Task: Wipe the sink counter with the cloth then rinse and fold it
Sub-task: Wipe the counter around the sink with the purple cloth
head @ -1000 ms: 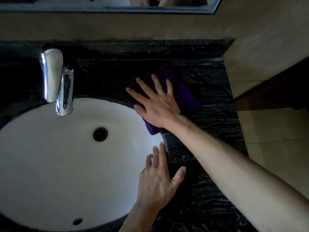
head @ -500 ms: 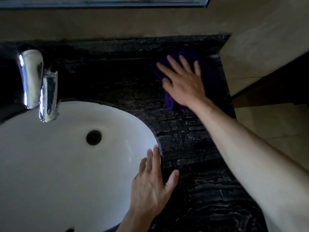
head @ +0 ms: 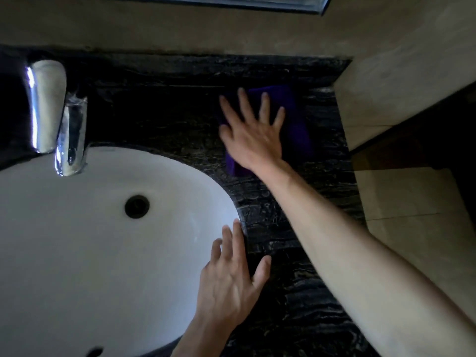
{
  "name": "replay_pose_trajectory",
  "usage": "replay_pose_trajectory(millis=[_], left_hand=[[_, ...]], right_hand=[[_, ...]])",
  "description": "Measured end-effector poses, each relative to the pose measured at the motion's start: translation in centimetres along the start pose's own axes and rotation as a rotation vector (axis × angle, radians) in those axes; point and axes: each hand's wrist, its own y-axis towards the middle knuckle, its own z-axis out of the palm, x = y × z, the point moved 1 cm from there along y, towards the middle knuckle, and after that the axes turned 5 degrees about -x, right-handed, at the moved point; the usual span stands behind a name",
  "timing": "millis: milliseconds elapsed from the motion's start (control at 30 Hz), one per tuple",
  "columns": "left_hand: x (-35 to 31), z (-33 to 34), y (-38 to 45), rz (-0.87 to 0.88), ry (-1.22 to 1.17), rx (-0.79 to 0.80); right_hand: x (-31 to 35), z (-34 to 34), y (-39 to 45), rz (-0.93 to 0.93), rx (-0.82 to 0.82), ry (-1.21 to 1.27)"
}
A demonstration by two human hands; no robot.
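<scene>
My right hand (head: 253, 140) lies flat on the soft purple cloth (head: 296, 124), fingers (head: 243, 103) straight and spread, at the back right of the black stone surface (head: 296, 217). My left hand (head: 226, 287) rests open by the round white sink (head: 90, 240), well apart from the cloth. The right is nearer.

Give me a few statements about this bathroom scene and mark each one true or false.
1. The right hand presses flat on the purple cloth. True.
2. The cloth lies inside the sink basin. False: it lies on the dark counter, right of the basin.
3. The left hand rests at the basin's edge. True.
4. Water runs from the faucet. False: no stream shows.
5. The left hand holds a sponge. False: it holds nothing.
</scene>
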Motion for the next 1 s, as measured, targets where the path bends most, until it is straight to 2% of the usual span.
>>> replay_pose_trajectory(millis=[200,367,500,667,733,833,1000], left_hand=[[0.6,0.0,0.4,0.035,0.018,0.007],[0.5,0.1,0.1,0.015,-0.054,-0.041],[0.3,0.1,0.0,0.004,-0.053,-0.034],[0.2,0.1,0.0,0.009,-0.037,-0.061],[0.2,0.1,0.0,0.013,-0.030,-0.081],[0.2,0.2,0.1,0.014,-0.028,-0.084],[0.4,0.5,0.0,0.015,-0.066,-0.099]], right_hand=[[11.2,1.4,-0.7,-0.320,0.008,0.028],[8.4,1.2,-0.7,-0.481,0.023,-0.004],[1.8,0.2,-1.1,-0.280,0.003,0.020],[-11.7,-1.2,-3.7,0.024,0.025,-0.026],[-15.0,-1.7,-5.9,0.119,0.059,-0.012],[-15.0,-1.9,-10.9,0.150,0.038,-0.017],[-9.9,-2.1,-23.6,0.019,0.035,-0.045]])
